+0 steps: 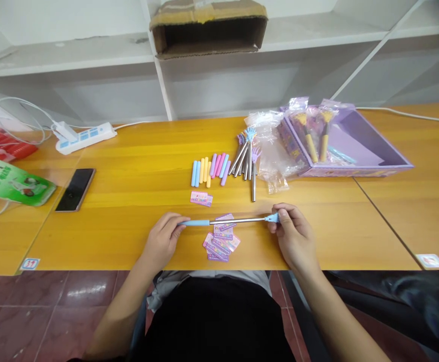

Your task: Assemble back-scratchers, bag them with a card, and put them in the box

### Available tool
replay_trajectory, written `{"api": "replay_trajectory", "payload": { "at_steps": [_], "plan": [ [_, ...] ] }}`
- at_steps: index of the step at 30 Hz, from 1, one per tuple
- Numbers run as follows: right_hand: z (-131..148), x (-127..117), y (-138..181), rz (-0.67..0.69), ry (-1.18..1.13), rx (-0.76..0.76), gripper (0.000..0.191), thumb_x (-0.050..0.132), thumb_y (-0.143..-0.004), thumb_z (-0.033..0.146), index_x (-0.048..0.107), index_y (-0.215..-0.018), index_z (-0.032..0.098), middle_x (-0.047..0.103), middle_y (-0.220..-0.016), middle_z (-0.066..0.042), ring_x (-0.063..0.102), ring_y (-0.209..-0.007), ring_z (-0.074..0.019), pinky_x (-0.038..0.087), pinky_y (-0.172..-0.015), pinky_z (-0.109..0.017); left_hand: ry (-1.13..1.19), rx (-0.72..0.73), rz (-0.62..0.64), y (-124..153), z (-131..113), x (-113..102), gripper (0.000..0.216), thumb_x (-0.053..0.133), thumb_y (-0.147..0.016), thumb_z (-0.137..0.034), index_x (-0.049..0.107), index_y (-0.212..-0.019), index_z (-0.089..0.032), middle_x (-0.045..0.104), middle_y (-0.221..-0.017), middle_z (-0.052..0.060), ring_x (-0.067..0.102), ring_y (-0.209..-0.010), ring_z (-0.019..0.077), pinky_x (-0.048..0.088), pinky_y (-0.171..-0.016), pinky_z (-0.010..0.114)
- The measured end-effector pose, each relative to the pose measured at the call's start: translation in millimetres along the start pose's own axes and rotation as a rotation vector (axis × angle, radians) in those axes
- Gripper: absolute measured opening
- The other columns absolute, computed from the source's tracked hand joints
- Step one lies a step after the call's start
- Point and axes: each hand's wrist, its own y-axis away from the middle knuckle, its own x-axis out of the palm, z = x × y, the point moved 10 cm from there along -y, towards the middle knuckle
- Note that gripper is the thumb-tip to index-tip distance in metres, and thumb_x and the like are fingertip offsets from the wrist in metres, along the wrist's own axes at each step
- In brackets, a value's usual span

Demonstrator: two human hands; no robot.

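A telescopic back scratcher (238,220) lies level between my hands, its metal rod drawn out. My left hand (163,236) is closed on its light blue handle, and my right hand (292,229) pinches the blue claw-shaped head at the other end. Beneath the rod lie several small printed cards (221,245) in purple and pink. Farther back, loose handle sleeves (207,171) in blue, yellow, pink and purple sit in a row. Beside them are several metal rods with claw heads (245,156), and one with a purple head (254,176) lies slightly apart.
A purple tray (377,138) at the back right holds bagged yellow scratchers. Clear plastic bags (274,156) lie against it. On the left are a phone (76,190), a green package (13,181) and a power strip (86,138). A cardboard box (207,30) stands on the shelf.
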Motion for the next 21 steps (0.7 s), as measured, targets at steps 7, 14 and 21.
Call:
{"api": "replay_trajectory", "payload": {
  "at_steps": [7,14,21],
  "plan": [
    [-2,6,3,0.056,0.105,-0.001,0.028,0.071,-0.102,0.056,0.071,-0.113,0.030,0.045,-0.077,0.003,0.041,-0.062,-0.0127,0.033,-0.054,-0.027,-0.003,-0.039,0.053,3,8,9,0.026,0.048,-0.115,-0.030,0.071,-0.125,-0.023,0.070,-0.114,0.007,0.072,-0.104,0.0199,0.062,-0.094,0.033],
    [-7,7,0,0.048,-0.018,0.034,0.029,0.078,-0.097,0.054,0.067,-0.101,0.028,0.042,-0.080,0.004,0.036,-0.059,-0.0093,0.028,-0.052,-0.026,0.010,-0.055,0.058,5,10,9,0.026,0.047,-0.116,-0.034,0.068,-0.126,-0.022,0.069,-0.112,0.007,0.071,-0.102,0.0203,0.061,-0.092,0.034],
    [-6,7,-1,0.054,-0.107,0.054,0.027,0.081,-0.096,0.050,0.068,-0.100,0.027,0.042,-0.083,0.004,0.036,-0.060,-0.0081,0.026,-0.053,-0.026,-0.009,-0.019,0.081,5,8,12,0.027,0.050,-0.115,-0.035,0.069,-0.129,-0.023,0.070,-0.113,0.007,0.070,-0.101,0.0206,0.061,-0.090,0.033]
  ]
}}
